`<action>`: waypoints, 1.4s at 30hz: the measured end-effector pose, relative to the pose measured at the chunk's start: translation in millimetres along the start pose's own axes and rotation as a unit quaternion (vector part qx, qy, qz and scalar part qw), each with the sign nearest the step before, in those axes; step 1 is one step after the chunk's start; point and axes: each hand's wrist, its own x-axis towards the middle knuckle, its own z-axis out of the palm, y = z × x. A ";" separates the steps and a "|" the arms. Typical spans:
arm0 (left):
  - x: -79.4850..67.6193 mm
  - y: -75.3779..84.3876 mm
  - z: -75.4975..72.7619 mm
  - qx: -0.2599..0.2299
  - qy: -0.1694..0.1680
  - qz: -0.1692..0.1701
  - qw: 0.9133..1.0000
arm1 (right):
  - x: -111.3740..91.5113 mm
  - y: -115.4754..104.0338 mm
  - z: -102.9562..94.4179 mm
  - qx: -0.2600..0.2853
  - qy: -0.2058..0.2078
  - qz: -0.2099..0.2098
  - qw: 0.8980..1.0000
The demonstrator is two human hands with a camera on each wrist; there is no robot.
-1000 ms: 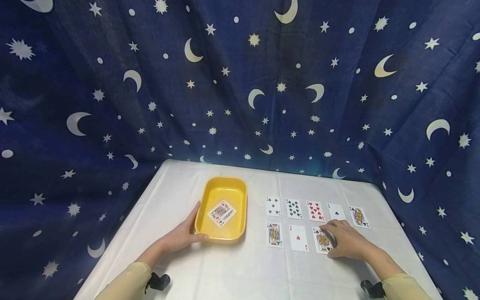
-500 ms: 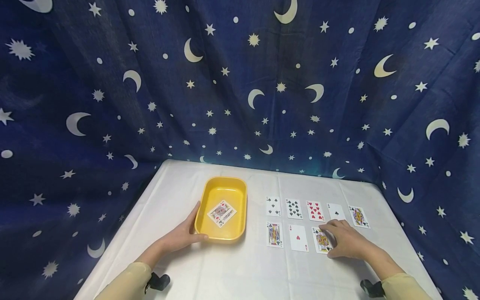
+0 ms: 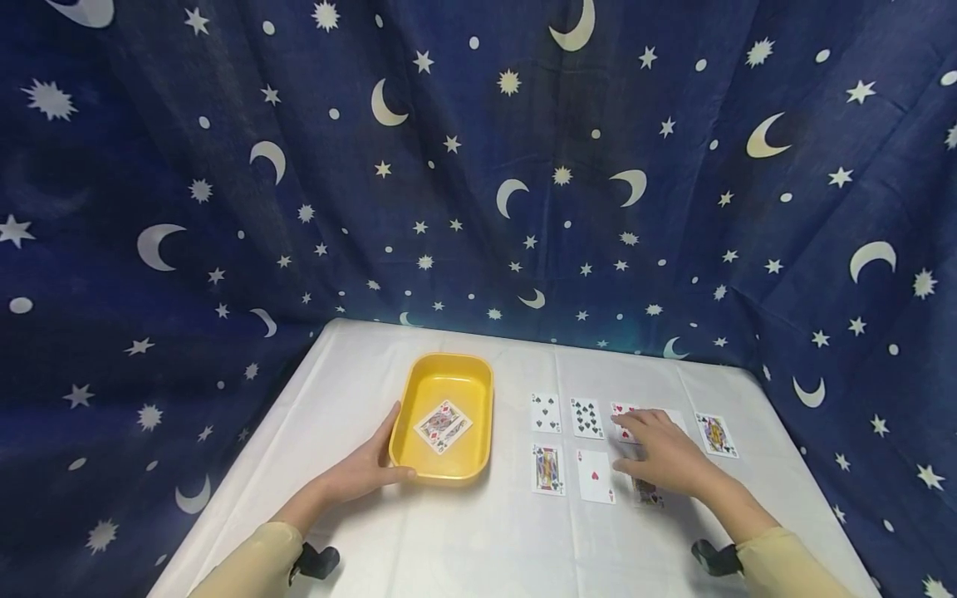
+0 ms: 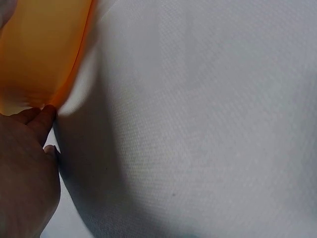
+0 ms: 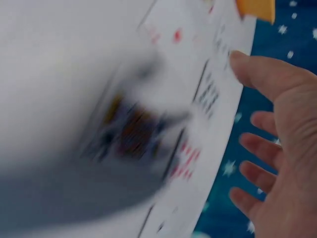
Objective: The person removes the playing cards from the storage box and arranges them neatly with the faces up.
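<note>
My left hand (image 3: 359, 471) holds the near left corner of a yellow tray (image 3: 486, 415), thumb at the near wall and fingers along the left side. Overlapping face-up playing cards (image 3: 443, 425) lie inside it. On the right, my right hand (image 3: 665, 454) is over the card rows with fingers spread and nothing held; the right wrist view shows it lifted off the cloth. Below it a face card (image 3: 647, 495) is mostly covered. It also partly hides a red heart card (image 3: 622, 409) and a white card behind. The ace of hearts (image 3: 596, 476) lies just left of its thumb.
Other face-up cards lie in two rows: a jack (image 3: 548, 470), a five (image 3: 546, 414), a black spot card (image 3: 586, 419) and a face card (image 3: 716, 435) at the far right. White cloth covers the table (image 3: 463, 540). A blue star-and-moon curtain (image 3: 449, 183) surrounds it.
My right hand has moved left and slightly away from me, off the right edge of the front-row king, spreading its fingers. My left hand, the tray and the cards stay put.
</note>
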 end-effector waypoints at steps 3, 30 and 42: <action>0.2 0.0 -0.5 0.001 0.000 0.000 1.000 | 19.6 -24.6 0.2 0.002 0.023 -0.011 1.000; 0.2 -2.5 -1.8 0.005 -0.004 0.011 1.000 | 151.8 -236.5 62.1 -0.144 -0.145 -0.128 0.970; -0.8 -1.0 -4.6 0.000 -0.008 0.019 1.000 | 150.8 -239.0 69.7 -0.149 -0.231 -0.165 0.947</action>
